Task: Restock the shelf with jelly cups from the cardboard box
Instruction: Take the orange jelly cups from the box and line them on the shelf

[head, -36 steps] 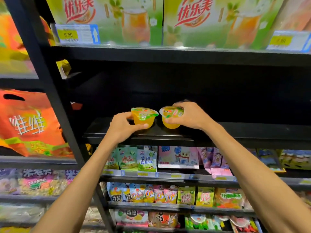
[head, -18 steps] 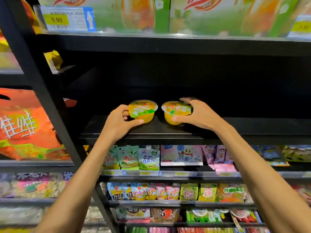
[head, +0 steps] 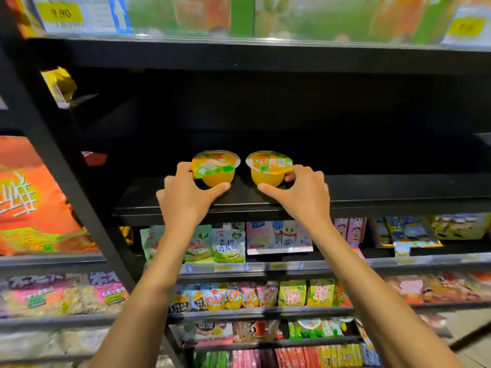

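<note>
At the far left a big orange bag (head: 34,197) with white signs on it sits on the next rack. High above it a yellow price tag (head: 61,13) reads 9.90. A black post (head: 66,168) slants down beside the bag and marks the left end of the dark shelf (head: 398,189). The left hand (head: 186,197) reaches up from below to the front edge of the shelf, near its left end. Its grip is closed round the left jelly cup (head: 215,168): the thumb lies under the front of the cup and the fingers curl round its left side. This cup is orange, stands upright and has a see-through lid with a green and orange label. Just beside it, with a small gap between the two lids, is the right jelly cup (head: 269,168), also orange and upright. Both cups are a little back from the front edge. It is not clear if their bottoms touch the shelf. The right hand (head: 300,197) holds the right jelly cup in its grip, thumb under the front and fingers round the right side. On the board above stand green boxes (head: 239,14) with an orange picture on them, all blurred. Below the shelf, rows of bright snack packs (head: 228,245) fill the lower boards.
</note>
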